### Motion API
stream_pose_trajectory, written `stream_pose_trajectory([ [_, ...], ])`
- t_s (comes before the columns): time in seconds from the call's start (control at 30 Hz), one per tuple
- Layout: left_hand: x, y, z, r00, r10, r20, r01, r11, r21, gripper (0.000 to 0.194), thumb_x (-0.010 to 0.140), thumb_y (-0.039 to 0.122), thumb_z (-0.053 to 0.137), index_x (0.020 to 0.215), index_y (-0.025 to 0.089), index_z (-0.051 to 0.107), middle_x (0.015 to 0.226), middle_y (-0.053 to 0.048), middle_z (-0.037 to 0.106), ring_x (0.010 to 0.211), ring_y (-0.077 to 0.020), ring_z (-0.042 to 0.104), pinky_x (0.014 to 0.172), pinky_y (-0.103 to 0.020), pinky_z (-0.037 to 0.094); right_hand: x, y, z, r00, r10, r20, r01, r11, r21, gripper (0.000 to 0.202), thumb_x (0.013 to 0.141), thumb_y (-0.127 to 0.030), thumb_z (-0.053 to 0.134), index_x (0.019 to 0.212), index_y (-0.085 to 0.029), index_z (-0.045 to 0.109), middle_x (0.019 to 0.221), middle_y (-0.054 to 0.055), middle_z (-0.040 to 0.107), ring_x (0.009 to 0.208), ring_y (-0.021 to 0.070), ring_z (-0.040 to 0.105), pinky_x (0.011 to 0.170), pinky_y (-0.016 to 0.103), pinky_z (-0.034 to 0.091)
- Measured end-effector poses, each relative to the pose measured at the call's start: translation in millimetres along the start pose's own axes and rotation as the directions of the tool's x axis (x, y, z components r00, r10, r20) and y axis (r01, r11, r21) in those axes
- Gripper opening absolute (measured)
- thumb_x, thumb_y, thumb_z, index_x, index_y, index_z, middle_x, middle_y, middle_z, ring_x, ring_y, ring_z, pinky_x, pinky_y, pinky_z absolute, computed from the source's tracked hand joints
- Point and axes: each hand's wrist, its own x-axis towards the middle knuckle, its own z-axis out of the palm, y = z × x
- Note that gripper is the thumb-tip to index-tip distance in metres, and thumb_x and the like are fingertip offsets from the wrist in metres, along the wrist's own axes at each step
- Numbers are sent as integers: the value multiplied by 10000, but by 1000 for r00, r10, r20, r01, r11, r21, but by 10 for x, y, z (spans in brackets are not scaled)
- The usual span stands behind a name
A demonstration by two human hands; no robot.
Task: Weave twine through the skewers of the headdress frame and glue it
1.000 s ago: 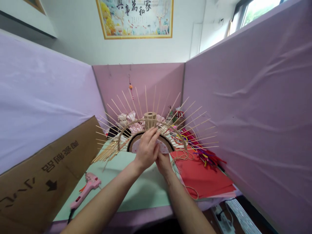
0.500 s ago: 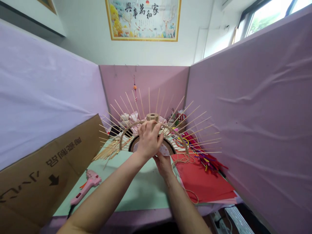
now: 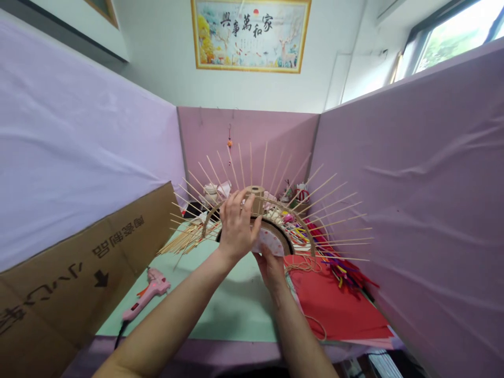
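A half-round fan-like frame [image 3: 314, 239] stands upright before me, with thin wooden sticks [image 3: 333, 185] radiating from it. Its outer arc looks wrapped in twine. Inside sits a dark-edged half disc with a pale, patterned piece [image 3: 271, 240] on its face. My left hand [image 3: 238, 223] grips the left part of the frame, its fingers reaching over the dark rim towards the twine arc and its thumb on the near side. From below, my right hand [image 3: 271, 265] holds the straight lower edge at the patterned piece. The contact under both palms is hidden.
A pink glue gun [image 3: 147, 294] lies on the green mat [image 3: 232, 315] at left, beside a cardboard panel [image 3: 90, 268]. Loose sticks [image 3: 187, 239] lie behind it. Red sheets [image 3: 338, 310], twine [image 3: 303, 265] and coloured pipe cleaners [image 3: 346, 268] are at right. A brown tape roll [image 3: 255, 193] stands behind.
The whole view has shifted, so everything sits further right. My left hand has slid left along the frame, uncovering more of the patterned piece. My right hand keeps its hold below.
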Motion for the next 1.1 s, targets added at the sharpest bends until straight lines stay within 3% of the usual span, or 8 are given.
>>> stream_pose_trajectory([
  [0.13, -7, -34, -16, 994, 54, 98, -52, 998, -22, 520, 888, 328, 499, 1371, 164, 398, 1381, -176, 476, 1347, -282, 355, 1103, -464, 212, 17, -17, -11, 1000, 28, -6, -27, 998, 58, 404, 685, -232, 757, 1067, -304, 646, 1123, -12, 692, 1081, 198, 612, 939, 410, 497],
  [0.3, -25, -75, -47, 999, 35, 0, -35, 999, 1, 505, 883, 314, 508, 1358, 167, 419, 1412, -176, 446, 1386, -277, 297, 1116, -459, 192, 32, -31, -31, 999, 35, -18, -33, 997, 75, 392, 690, -252, 760, 1060, -297, 641, 1105, -15, 696, 1056, 185, 622, 955, 413, 489],
  [0.47, -34, -126, -43, 993, 58, 98, -55, 998, -33, 526, 892, 322, 491, 1389, 183, 389, 1429, -158, 448, 1365, -262, 346, 1124, -453, 173, 54, -12, -73, 998, 57, -29, -55, 995, 86, 380, 694, -263, 759, 1052, -298, 636, 1084, -22, 703, 1049, 175, 628, 970, 415, 484],
  [0.6, -58, -132, -44, 999, 13, 40, -12, 1000, -16, 521, 888, 315, 498, 1384, 187, 401, 1469, -161, 393, 1405, -271, 273, 1127, -465, 167, 62, -16, -80, 998, 61, -35, -57, 993, 99, 390, 687, -274, 765, 1051, -304, 629, 1100, -27, 697, 1057, 171, 626, 972, 412, 486],
  [0.73, -115, -156, -63, 992, 36, 119, -32, 999, -32, 532, 887, 317, 516, 1390, 201, 391, 1466, -162, 394, 1402, -284, 277, 1126, -499, 164, 57, -34, -65, 997, 62, -49, -56, 993, 106, 401, 675, -263, 770, 1050, -292, 630, 1082, -18, 706, 1027, 172, 639, 953, 411, 502],
  [0.87, -404, -118, -115, 995, -85, -58, 75, 985, -156, 441, 867, 239, 541, 1299, 206, 456, 1382, -158, 451, 1344, -279, 356, 1091, -491, 265, 80, -28, -84, 993, 61, -99, -48, 990, 130, 371, 686, -252, 765, 1030, -296, 634, 1029, -35, 721, 980, 156, 653, 953, 414, 505],
  [1.0, -963, -2, -6, 908, -392, -145, 317, 872, -374, 273, 838, 231, 566, 1102, 206, 502, 1129, -109, 529, 1123, -241, 506, 984, -454, 387, 143, 6, -149, 988, 70, -136, -44, 982, 184, 357, 676, -265, 774, 1007, -282, 642, 983, -35, 736, 959, 152, 662, 949, 404, 512],
  [1.1, -1257, 8, 236, 715, -699, -11, 603, 626, -495, 302, 785, 296, 636, 1028, 212, 480, 1064, -80, 517, 1052, -233, 510, 912, -434, 411, 183, 23, -188, 983, 85, -165, -51, 979, 200, 316, 673, -281, 778, 961, -259, 651, 959, -21, 744, 957, 157, 668, 944, 397, 517],
])
